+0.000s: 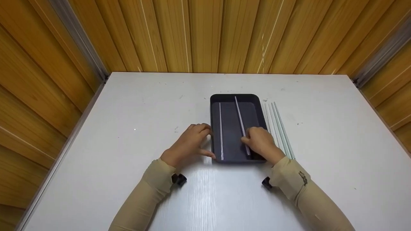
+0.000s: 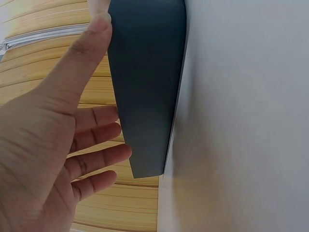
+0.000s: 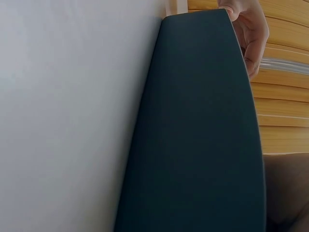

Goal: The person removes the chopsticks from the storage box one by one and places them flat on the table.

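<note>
A dark rectangular tray (image 1: 231, 161) with raised walls sits on the white table. Inside it, a thin pale rod (image 1: 221, 131) lies along the left side. My right hand (image 1: 260, 141) reaches over the tray's right wall and grips a second, purple-grey rod (image 1: 239, 114) near its near end; that rod slants across the tray's middle. My left hand (image 1: 192, 139) is at the left wall, fingertips at the rim and thumb (image 2: 72, 63) by the near left corner. In the right wrist view, the tray's side hides most of the right hand.
Several thin rods (image 1: 284, 134), pale green and whitish, lie side by side on the table (image 1: 327, 134) just right of the tray. Behind the table's far edge stands a wood-patterned panel wall (image 1: 205, 38), with similar panels left and right.
</note>
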